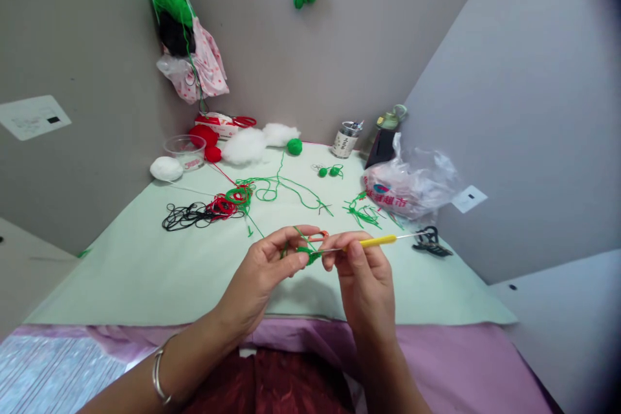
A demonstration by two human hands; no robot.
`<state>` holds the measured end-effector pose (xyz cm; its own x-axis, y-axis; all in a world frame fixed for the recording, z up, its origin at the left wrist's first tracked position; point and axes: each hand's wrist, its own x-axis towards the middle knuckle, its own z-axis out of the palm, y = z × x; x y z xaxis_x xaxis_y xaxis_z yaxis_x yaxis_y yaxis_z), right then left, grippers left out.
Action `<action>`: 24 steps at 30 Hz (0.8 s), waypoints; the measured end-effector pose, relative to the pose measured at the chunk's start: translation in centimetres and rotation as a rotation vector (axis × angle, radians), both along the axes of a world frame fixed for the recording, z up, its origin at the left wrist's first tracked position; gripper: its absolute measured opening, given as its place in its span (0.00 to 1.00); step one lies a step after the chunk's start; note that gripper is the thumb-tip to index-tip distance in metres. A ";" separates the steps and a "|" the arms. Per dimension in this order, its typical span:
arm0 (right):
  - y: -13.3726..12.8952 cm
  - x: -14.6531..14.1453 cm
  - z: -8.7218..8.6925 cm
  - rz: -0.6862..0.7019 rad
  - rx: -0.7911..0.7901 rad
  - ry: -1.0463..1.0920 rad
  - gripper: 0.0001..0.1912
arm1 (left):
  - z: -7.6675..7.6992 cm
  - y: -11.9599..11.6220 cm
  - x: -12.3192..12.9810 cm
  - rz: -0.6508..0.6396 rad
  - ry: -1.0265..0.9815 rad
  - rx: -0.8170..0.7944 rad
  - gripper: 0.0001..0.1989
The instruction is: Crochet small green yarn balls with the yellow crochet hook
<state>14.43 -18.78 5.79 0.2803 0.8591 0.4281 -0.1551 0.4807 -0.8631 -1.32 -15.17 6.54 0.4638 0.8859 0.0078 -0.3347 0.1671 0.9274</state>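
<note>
My left hand (264, 272) pinches a small green crocheted piece (312, 256) between thumb and fingers, with green yarn running over the fingers. In my right hand (365, 278) is a crochet hook with a yellow handle (379, 241); its metal tip meets the green piece. An orange ring-like marker (319, 235) shows just behind the piece, between the hands. From my left hand a green strand leads back to a tangle of green yarn (237, 195) on the table.
Red yarn (223, 207) and black yarn (187, 215) lie at the left. Behind are white stuffing (245, 146), a clear tub (187, 154) and a tin (345, 141). A plastic bag (407, 187) and black hair clip (429, 242) are at the right.
</note>
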 end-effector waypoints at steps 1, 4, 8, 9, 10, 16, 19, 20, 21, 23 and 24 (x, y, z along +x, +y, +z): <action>-0.2 0.0 0.0 -0.017 0.013 -0.038 0.12 | -0.1 0.0 -0.1 0.008 0.003 0.016 0.15; -0.8 0.0 0.2 -0.142 0.069 -0.251 0.12 | -0.2 -0.1 -0.2 0.039 0.038 0.087 0.15; -1.5 -0.3 0.0 -0.267 0.227 -0.592 0.13 | 0.0 -0.4 -0.1 0.130 0.121 0.189 0.12; -1.6 -0.4 -0.3 -0.302 0.277 -0.671 0.14 | 0.1 -0.5 0.0 0.141 0.108 0.177 0.14; -1.6 -0.4 -0.6 -0.346 0.326 -0.757 0.15 | 0.1 -0.6 0.1 0.139 0.073 0.136 0.16; -1.2 -0.3 -1.3 -0.430 0.377 -0.748 0.17 | 0.5 0.0 0.2 -0.122 -0.190 -0.295 0.23; -0.8 -0.2 -0.5 -0.281 0.208 -0.400 0.14 | 0.5 0.2 0.1 -0.062 -0.208 -0.245 0.21; -0.6 -0.2 -0.3 -0.235 0.179 -0.339 0.13 | 0.5 0.2 0.2 -0.040 -0.199 -0.203 0.21; -0.5 -0.2 -0.1 -0.201 0.168 -0.316 0.13 | 0.5 0.1 0.3 -0.031 -0.185 -0.160 0.21; -0.2 -0.4 0.0 -0.179 0.183 -0.350 0.12 | 0.4 -0.1 0.5 -0.028 -0.146 -0.086 0.20; -0.2 -0.6 -0.1 -0.192 0.198 -0.379 0.12 | 0.3 -0.2 0.6 -0.020 -0.126 -0.062 0.19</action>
<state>13.84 -18.94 5.66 0.2181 0.6984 0.6817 0.2609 0.6313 -0.7303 -0.76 -15.42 6.85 0.4801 0.8771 0.0125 -0.4442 0.2308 0.8657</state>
